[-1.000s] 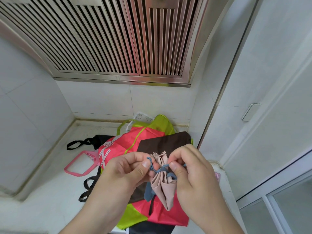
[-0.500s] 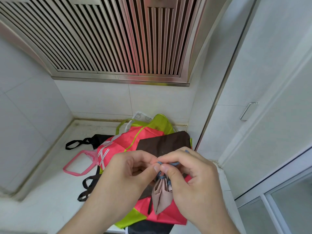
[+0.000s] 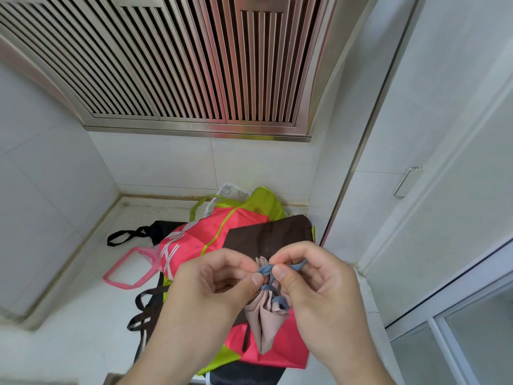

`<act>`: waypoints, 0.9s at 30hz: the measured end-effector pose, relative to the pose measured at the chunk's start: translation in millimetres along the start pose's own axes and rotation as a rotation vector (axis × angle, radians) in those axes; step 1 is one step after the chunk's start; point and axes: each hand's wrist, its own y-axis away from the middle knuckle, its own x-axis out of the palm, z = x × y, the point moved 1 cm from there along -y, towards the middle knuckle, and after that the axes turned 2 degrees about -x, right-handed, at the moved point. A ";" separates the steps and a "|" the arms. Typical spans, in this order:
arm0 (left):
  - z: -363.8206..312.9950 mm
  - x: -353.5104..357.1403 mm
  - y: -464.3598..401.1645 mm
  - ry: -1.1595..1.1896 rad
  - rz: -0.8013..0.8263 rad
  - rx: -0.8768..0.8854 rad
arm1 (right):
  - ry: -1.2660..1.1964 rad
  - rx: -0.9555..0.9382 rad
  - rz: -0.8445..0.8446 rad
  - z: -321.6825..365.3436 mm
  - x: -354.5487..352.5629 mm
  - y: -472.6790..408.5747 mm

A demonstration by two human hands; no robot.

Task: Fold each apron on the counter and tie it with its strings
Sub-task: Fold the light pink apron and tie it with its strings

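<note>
Both hands, left hand (image 3: 219, 284) & right hand (image 3: 313, 290), pinch blue string (image 3: 266, 269) w/ fingers clamped (knot probably) round folded beige apron (image 3: 266, 318), above apron pile (image 3: 211, 240) on bench (image 3: 83, 315).

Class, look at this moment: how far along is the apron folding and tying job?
Done: the beige apron is folded into a narrow bundle. In hand: left hand and right hand pinch its blue strings, mid-knot. Left: the pink apron, brown apron and others lie unfolded on the counter.

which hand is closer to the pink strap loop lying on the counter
Left. The left hand is just right of the pink strap loop; the right hand is farther right, beyond the folded apron.
</note>
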 end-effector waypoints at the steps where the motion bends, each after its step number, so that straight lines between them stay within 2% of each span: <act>1: -0.4 -0.7 -0.7 -0.006 -0.007 -0.007 | -0.018 -0.002 0.001 1.6 -1.7 0.2; 3: -2.8 -2.2 -2.1 -0.026 -0.001 -0.023 | 0.003 -0.027 0.000 4.1 -4.7 1.2; 6: -7.3 -3.0 -3.9 -0.087 0.032 -0.043 | 0.177 -0.149 0.020 7.6 -6.7 0.4; 9: -10.8 -2.2 -4.0 -0.149 0.122 -0.061 | 0.245 -0.214 0.041 8.3 -7.0 -2.8; 14: -11.1 -5.1 -5.9 -0.140 0.216 -0.102 | 0.218 -0.105 0.050 5.4 -3.6 -8.5; 22: -1.2 -5.0 -6.8 -0.050 0.216 -0.120 | 0.096 -0.007 0.037 4.3 7.7 -15.8; 27: 3.1 -4.9 -6.4 -0.021 0.162 -0.113 | 0.018 0.040 0.035 0.3 10.5 -17.0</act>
